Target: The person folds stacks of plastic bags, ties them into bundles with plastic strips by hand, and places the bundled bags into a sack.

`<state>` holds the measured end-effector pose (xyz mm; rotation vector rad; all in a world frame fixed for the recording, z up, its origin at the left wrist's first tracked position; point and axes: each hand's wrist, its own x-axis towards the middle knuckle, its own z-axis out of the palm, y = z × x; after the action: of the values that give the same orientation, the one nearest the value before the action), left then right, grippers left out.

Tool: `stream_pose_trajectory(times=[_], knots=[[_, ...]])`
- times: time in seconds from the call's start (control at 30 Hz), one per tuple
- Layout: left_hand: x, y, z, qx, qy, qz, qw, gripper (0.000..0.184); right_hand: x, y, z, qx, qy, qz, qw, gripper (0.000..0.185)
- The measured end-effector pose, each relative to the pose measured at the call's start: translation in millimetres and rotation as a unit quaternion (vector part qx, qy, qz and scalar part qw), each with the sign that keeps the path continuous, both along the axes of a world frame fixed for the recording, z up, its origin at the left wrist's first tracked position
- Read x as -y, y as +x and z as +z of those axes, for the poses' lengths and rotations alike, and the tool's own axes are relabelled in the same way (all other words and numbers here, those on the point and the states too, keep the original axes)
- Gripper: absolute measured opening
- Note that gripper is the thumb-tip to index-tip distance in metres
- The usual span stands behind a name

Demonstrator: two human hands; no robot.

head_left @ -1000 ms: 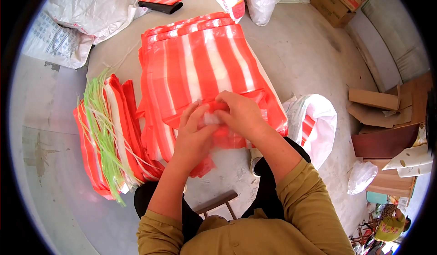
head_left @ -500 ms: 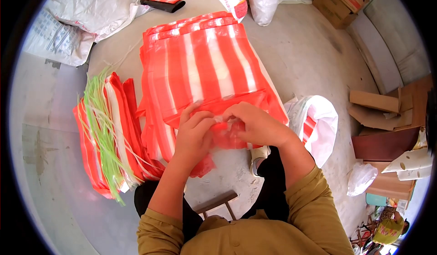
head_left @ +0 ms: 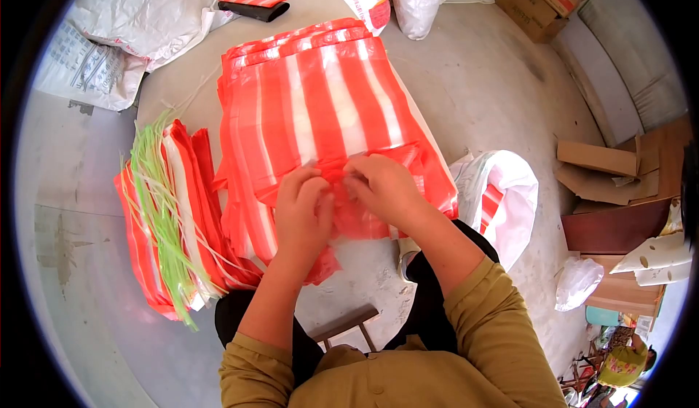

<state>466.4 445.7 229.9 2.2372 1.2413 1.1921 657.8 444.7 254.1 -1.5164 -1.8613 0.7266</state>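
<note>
A stack of red-and-white striped plastic bags [head_left: 313,102] lies in front of me. At its near edge, both hands are on the thin red plastic of the top bag. My left hand [head_left: 302,208] has its fingers curled, pinching the bag's edge. Close beside it, my right hand [head_left: 386,188] is also closed on the same plastic, its fingertips partly hidden in the folds. The film hangs crumpled between and below the hands. To the left rests a second bundle of striped bags [head_left: 207,219], with green and pale plastic strips [head_left: 156,211] draped over it.
White sacks [head_left: 142,15] stand behind the table [head_left: 178,80], where a dark striped roll [head_left: 253,6] lies. At right are an open white sack [head_left: 518,182] holding striped plastic, cardboard boxes [head_left: 535,8] and a clear bag [head_left: 579,283]. Another person [head_left: 622,364] is far right.
My right hand has moved slightly left and away from me, closer to the left hand. The clear red film that was spread between them is now more gathered.
</note>
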Motion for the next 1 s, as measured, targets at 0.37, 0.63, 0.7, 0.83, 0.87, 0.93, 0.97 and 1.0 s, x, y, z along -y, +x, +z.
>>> stream_pose_trajectory(times=[0.37,0.63,0.7,0.83,0.87,0.93,0.97,1.0], knots=[[-3.7,-0.7,-2.1,-0.135,0.085,0.006,0.987,0.044,-1.5,-5.4,-4.5,0.032,0.149,0.012,0.988,0.018],[-7.5,-3.4,1.0,-0.148,0.060,0.000,0.987,0.043,3.2,7.4,1.2,0.202,0.230,0.122,0.944,0.042],[-7.7,-4.7,1.5,-0.159,0.068,-0.004,0.985,0.042,1.2,3.8,-7.5,0.235,0.237,0.100,0.937,0.043],[-7.6,-9.1,0.4,-0.177,0.083,-0.006,0.981,0.041,0.1,-0.3,-13.8,0.245,0.243,0.097,0.934,0.046],[-8.2,-9.6,0.6,-0.177,0.086,-0.006,0.981,0.041,1.0,-1.6,-11.8,0.248,0.248,0.092,0.932,0.047],[-8.4,-10.8,0.9,-0.177,0.091,-0.008,0.980,0.040,1.0,-3.2,-11.8,0.249,0.256,0.084,0.930,0.048],[-8.5,-10.9,0.6,-0.174,0.091,-0.009,0.980,0.040,0.3,-2.9,-13.9,0.247,0.261,0.081,0.930,0.049],[-8.9,-10.9,0.2,-0.172,0.091,-0.010,0.981,0.041,0.0,-2.4,-14.9,0.246,0.265,0.078,0.929,0.050]])
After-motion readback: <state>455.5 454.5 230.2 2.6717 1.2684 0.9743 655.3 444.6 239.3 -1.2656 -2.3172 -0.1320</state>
